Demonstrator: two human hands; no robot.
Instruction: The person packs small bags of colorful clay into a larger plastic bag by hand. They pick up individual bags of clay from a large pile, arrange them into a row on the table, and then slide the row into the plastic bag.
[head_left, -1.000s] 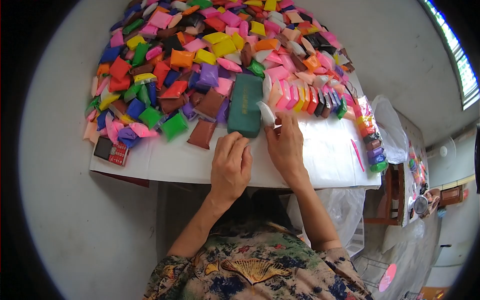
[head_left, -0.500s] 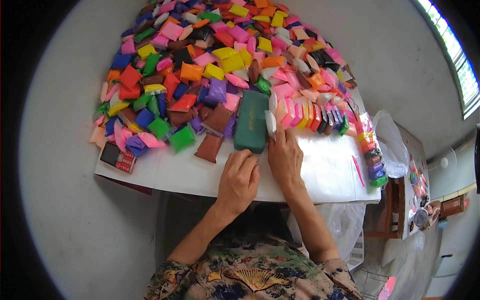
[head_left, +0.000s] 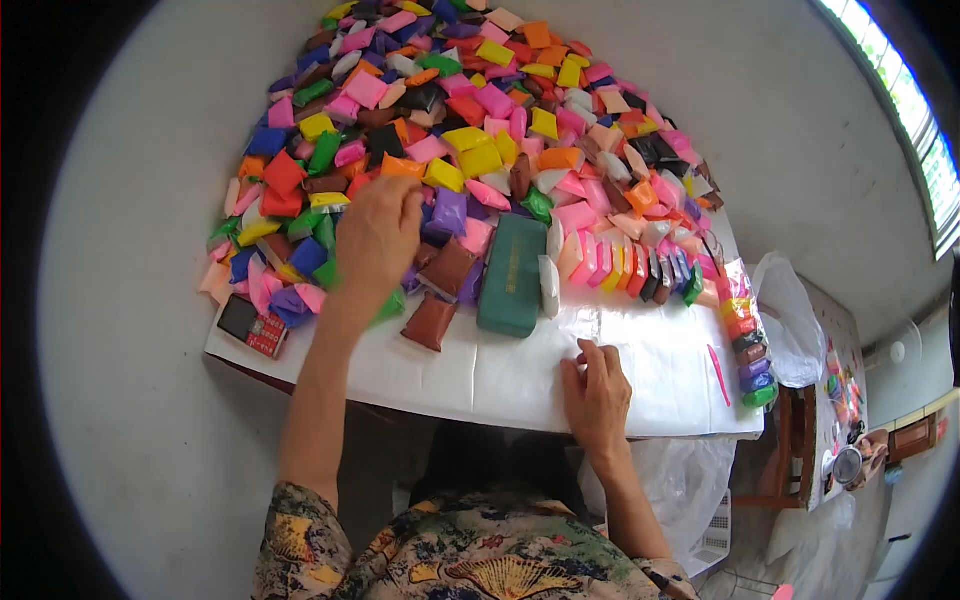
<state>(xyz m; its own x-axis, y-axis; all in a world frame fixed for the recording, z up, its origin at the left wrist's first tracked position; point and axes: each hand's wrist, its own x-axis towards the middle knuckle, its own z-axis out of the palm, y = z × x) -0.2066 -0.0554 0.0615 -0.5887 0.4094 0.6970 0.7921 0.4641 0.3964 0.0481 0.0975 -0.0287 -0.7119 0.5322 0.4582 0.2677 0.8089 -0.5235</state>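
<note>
My left hand (head_left: 378, 240) is raised over the left part of a heap of soft coloured packets, near a purple packet (head_left: 450, 212) and an orange packet (head_left: 400, 168). Its fingers point down, and their tips are hidden. Low over the white table covering, my right hand (head_left: 598, 392) has bent fingers, with a gap between thumb and forefinger and nothing visible in it. Ahead of that hand lies a dark green case (head_left: 513, 275), with a white packet (head_left: 549, 287) along its right side. A row of packets standing on edge (head_left: 625, 265) runs to the right.
A filled clear bag of packets (head_left: 752, 345) lies at the table's right edge, beside a pink tool (head_left: 719, 375). At the left front corner rests a red device with a dark screen (head_left: 252, 325). A brown packet (head_left: 429, 322) lies left of the case.
My left hand has left the case's near end and gone up and left over the heap. My right hand has drawn back from the white packet toward the table's front. The view has shifted slightly.
</note>
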